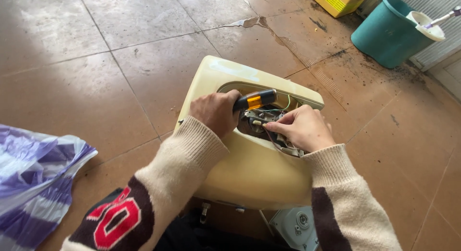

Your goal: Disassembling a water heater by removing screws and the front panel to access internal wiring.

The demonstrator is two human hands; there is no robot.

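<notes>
Presently, on the floor [144, 64]: one cream housing [249, 174], propped against my lap. My left hand [214, 112] grips one black-and-orange screwdriver [255, 100]; my right hand [300, 128] pinches wires [271, 112] inside the housing's opening. One teal bucket [384, 32], one yellow box [336, 0], one striped bag [33, 179].

A single camera, worn on the person's head, looks steeply down and slightly forward over both forearms. It sits close: the left hand [214, 110] and right hand [301, 127] fill the middle of the frame, working at the opening of a cream-coloured, rounded plastic housing [249, 174] held just below the lens. Beyond it the view reaches across the brown tiled floor [120, 64] to a teal plastic bucket [384, 32] at the upper right edge and a purple-and-white striped plastic bag [33, 179] at the lower left edge.
</notes>
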